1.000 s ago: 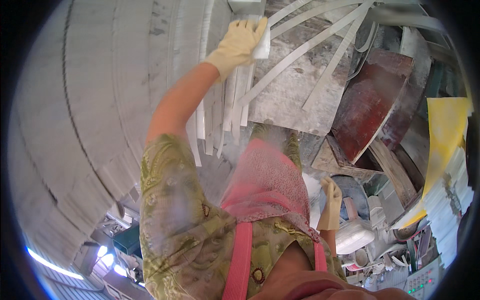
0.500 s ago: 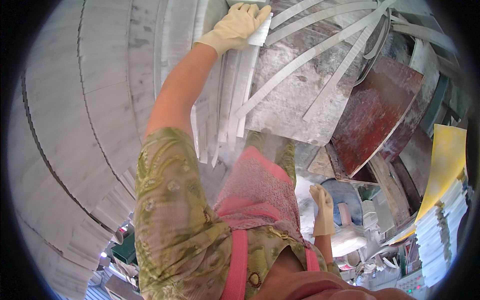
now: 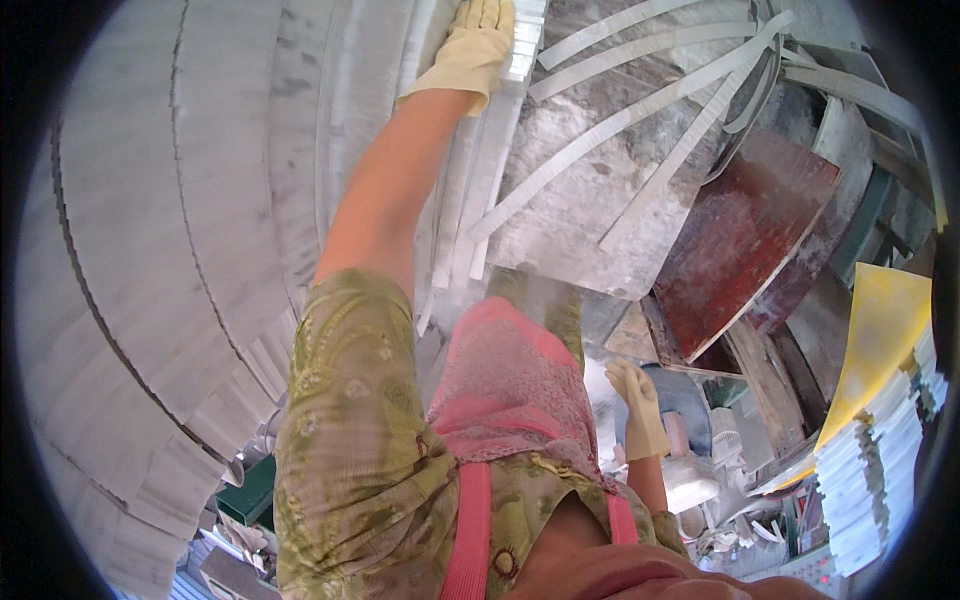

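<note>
The left hand [image 3: 478,45], in a cream rubber glove, reaches far up and forward and rests flat, fingers spread wide, on the top of a bundle of long white strips [image 3: 470,200] that stand on edge just beside a tall stack of pale grey slabs [image 3: 170,250]. The slabs look like cut stone, smooth-faced with faint veins, their ends stepped like a staircase along the lower left. The right hand [image 3: 638,400], also gloved in cream, hangs low by the hip with its fingers loosely curled and open, holding nothing that I can make out. Past the strips lies a large rough grey stone sheet [image 3: 590,210], dusty and mottled, with 5 or so loose white strips [image 3: 640,110] fanned across it. To its right leans a dark red board [image 3: 745,240] with a worn, scratched face, and beyond that a flat yellow sheet [image 3: 885,330] sits above a pile of thin white tiles [image 3: 860,470] stacked edge-on. A small green box [image 3: 248,492] shows at lower left; what is in it cannot be seen. The sleeve [image 3: 345,440] is olive green with a paisley print, over a pink lace cloth [image 3: 505,385].
</note>
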A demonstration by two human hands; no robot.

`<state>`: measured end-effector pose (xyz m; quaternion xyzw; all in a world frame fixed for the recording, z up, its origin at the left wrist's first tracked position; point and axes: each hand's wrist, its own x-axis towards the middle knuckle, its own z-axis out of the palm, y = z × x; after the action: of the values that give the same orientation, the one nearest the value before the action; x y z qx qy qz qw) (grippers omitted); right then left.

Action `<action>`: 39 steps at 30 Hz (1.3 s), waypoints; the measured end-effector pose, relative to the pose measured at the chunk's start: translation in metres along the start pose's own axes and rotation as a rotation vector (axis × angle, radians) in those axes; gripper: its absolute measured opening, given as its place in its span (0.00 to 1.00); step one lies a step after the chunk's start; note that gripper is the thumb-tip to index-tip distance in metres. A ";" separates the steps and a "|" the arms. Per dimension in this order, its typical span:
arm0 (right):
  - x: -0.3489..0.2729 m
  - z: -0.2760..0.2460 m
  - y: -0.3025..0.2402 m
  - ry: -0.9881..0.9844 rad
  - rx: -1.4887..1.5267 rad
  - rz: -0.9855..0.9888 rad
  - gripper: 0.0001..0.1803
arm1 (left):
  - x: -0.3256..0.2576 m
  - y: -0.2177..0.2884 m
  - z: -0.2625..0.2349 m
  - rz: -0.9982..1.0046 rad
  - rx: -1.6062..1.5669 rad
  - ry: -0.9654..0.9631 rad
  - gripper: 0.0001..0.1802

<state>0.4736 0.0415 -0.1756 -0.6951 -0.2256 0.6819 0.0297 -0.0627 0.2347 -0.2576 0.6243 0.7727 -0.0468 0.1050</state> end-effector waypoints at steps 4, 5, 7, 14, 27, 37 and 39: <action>0.021 -0.005 0.011 -0.003 -0.057 0.008 0.22 | 0.002 0.001 0.005 -0.037 -0.016 0.032 0.38; 0.029 -0.005 0.010 0.001 -0.082 -0.006 0.22 | 0.001 0.001 0.004 -0.052 -0.028 0.043 0.38; 0.040 0.000 0.003 -0.070 -0.130 -0.042 0.22 | 0.001 0.001 0.000 -0.058 -0.044 0.044 0.37; 0.078 0.072 -0.116 -0.307 -0.397 -0.421 0.33 | -0.039 -0.051 -0.034 -0.024 -0.229 0.074 0.36; 0.248 0.356 -0.310 -0.371 -0.215 -0.479 0.47 | -0.075 -0.092 0.007 -0.083 -0.301 0.214 0.34; 0.244 0.372 -0.302 -0.355 -0.042 -0.561 0.45 | -0.073 -0.090 0.002 -0.068 -0.368 0.262 0.33; 0.252 0.370 -0.300 -0.349 -0.044 -0.552 0.45 | -0.074 -0.089 -0.001 -0.074 -0.379 0.248 0.32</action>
<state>0.0282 0.3017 -0.3319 -0.4808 -0.4219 0.7519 0.1597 -0.1348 0.1452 -0.2458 0.5656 0.7970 0.1723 0.1230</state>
